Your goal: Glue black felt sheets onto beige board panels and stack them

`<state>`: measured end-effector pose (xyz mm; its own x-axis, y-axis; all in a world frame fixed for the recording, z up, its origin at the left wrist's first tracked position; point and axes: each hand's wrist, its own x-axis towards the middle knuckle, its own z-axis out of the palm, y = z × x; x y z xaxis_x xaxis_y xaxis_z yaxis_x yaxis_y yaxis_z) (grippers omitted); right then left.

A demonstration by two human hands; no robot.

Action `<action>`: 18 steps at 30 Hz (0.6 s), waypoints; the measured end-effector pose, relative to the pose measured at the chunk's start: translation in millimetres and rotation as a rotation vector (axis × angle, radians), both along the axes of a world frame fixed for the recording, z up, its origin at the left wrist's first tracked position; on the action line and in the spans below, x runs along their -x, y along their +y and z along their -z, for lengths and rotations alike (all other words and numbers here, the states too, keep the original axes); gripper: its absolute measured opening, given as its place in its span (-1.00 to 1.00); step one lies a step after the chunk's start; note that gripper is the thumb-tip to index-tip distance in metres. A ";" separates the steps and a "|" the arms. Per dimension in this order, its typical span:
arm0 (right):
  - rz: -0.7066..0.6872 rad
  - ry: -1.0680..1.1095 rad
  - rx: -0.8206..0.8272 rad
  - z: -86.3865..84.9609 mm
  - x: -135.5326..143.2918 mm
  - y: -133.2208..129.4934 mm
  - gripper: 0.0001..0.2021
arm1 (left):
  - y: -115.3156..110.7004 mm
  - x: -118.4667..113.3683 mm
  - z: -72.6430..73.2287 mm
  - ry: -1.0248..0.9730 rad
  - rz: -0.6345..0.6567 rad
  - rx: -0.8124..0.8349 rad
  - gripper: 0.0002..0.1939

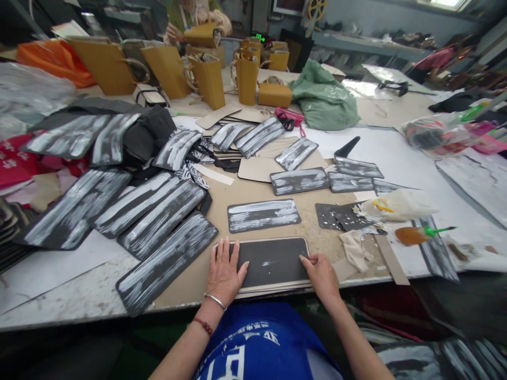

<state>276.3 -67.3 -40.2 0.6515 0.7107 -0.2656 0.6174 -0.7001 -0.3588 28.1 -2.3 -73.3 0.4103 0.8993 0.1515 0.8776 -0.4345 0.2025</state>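
A dark rectangular panel [273, 261] with rounded corners and a pale edge lies on top of similar pieces at the table's front edge. My left hand [225, 269] rests flat on its left end, fingers spread. At the right end, the thumb and fingers of my right hand [320, 272] pinch the panel's edge. Just beyond lies a dark panel smeared with white glue [263, 215]. Several more glue-smeared panels [168, 258] overlap to the left. Right of my right hand are a crumpled cloth scrap [355, 250] and an orange glue bottle [410, 236] with a green nozzle.
Tan handbags [208, 79] stand along the far side, where another person [194, 18] handles one. A green plastic bag [327, 97] sits at the back. Black fabric pieces [148, 132] are heaped at left. A whitish glue bag [400, 205] lies at right.
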 end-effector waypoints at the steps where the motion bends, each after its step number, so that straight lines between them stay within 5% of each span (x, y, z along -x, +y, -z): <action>1: 0.000 -0.002 0.022 -1.3 -0.2 1.7 -0.70 | -0.2 0.0 0.0 -0.006 -0.002 0.001 -0.41; 8: -0.163 -0.035 0.088 -10.0 -0.2 8.3 -0.80 | -0.7 0.0 2.1 -0.023 -0.014 0.009 -0.41; 14: -0.401 -0.378 0.132 -54.3 36.4 13.0 -0.89 | -0.1 -0.2 0.1 -0.062 -0.014 0.051 -0.41; 18: -0.333 -0.097 -0.043 -82.9 50.0 14.5 -0.83 | -0.3 -0.1 -1.1 -0.065 -0.016 0.061 -0.41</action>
